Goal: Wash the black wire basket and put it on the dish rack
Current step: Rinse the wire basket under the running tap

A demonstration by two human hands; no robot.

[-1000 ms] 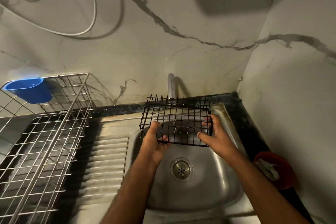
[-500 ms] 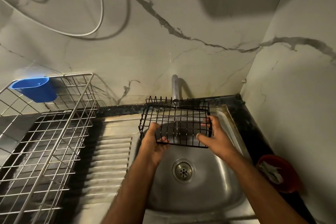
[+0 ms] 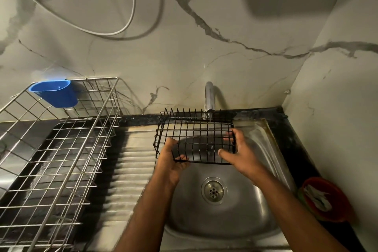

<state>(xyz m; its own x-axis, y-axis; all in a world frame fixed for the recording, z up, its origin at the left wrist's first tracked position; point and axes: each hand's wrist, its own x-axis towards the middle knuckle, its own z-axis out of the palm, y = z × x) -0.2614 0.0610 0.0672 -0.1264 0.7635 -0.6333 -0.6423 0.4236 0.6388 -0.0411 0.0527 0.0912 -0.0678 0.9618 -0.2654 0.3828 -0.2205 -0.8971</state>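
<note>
I hold the black wire basket (image 3: 194, 135) above the steel sink (image 3: 263, 206), under the tap (image 3: 209, 98). A thin stream of water falls through its mesh. My left hand (image 3: 171, 161) grips the basket's near left corner, thumb hooked over the wire. My right hand (image 3: 239, 153) grips the right end, fingers curled through the side wires. The steel wire dish rack (image 3: 51, 159) stands at the left on the counter.
A blue plastic cup (image 3: 54, 93) hangs on the rack's back rim. The ribbed drainboard (image 3: 131, 170) lies between rack and sink. A red bowl (image 3: 325, 198) with white bits sits on the dark counter at the right. Marble walls close the back and right.
The basket stays under the tap in both hands with little shift. The view has tilted up slightly, showing more of the wall and hoses.
</note>
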